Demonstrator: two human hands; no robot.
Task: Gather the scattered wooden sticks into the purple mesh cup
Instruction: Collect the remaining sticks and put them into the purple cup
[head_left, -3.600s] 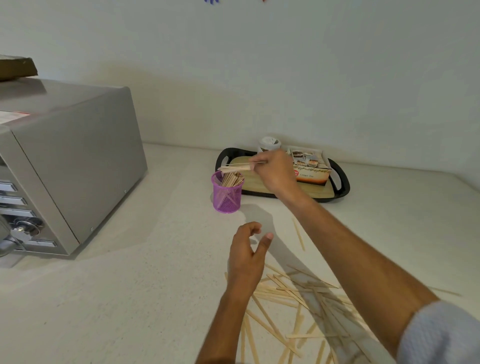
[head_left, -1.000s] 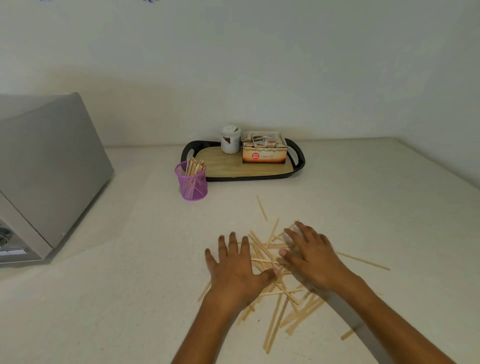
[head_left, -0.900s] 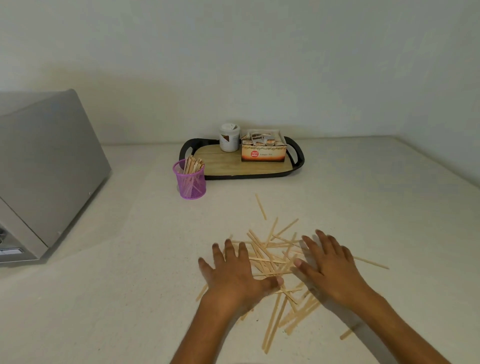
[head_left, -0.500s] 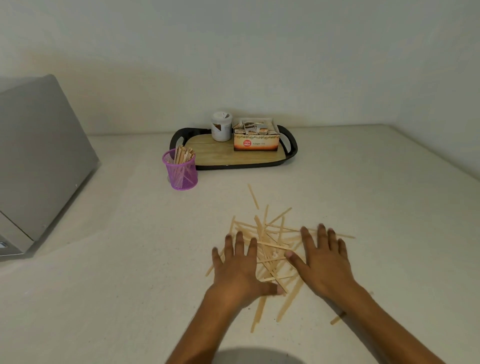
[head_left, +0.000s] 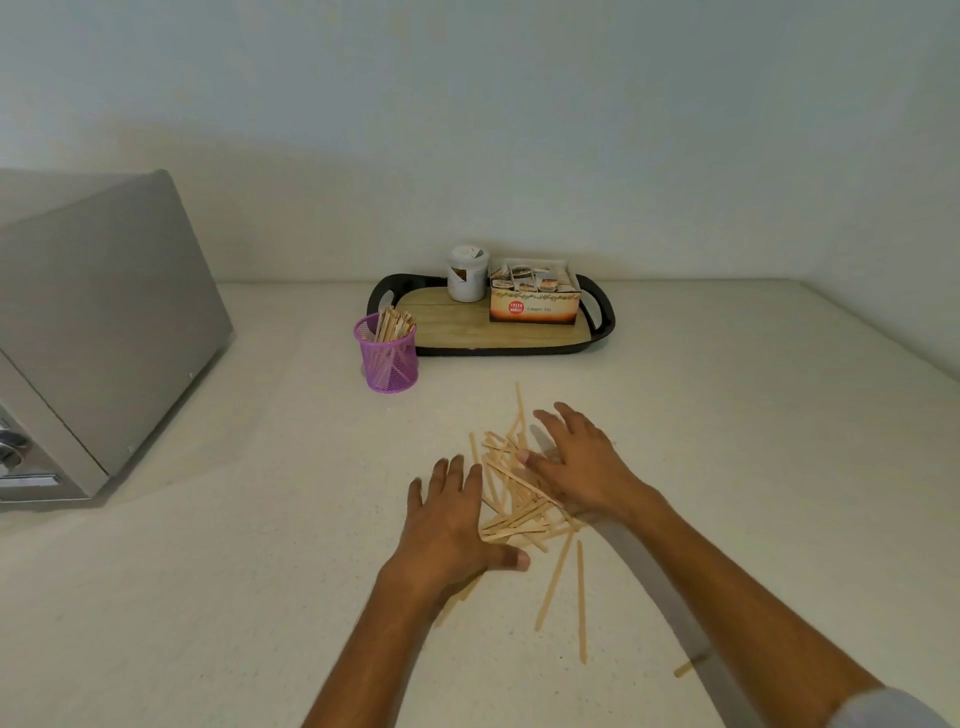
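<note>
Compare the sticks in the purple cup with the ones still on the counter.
The sticks in the purple mesh cup stand bundled and leaning; the loose sticks lie flat, crossing each other. The cup's sticks go untouched; the left hand and right hand press in on the loose sticks. Both are thin, pale wood.

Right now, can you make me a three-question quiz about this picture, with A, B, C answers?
1. Where is the mesh cup?
A. On the tray
B. On the counter beside the tray
C. On the metal appliance

2. What colour is the cup?
A. Purple
B. Green
C. Black

3. What are the hands doing?
A. Lifting the cup
B. Opening the jar
C. Pressing flat on the loose sticks

Answers: 1 B, it stands off the tray's front left corner. 2 A, its mesh is purple. 3 C, the left hand and right hand flank the pile with fingers spread.
</note>
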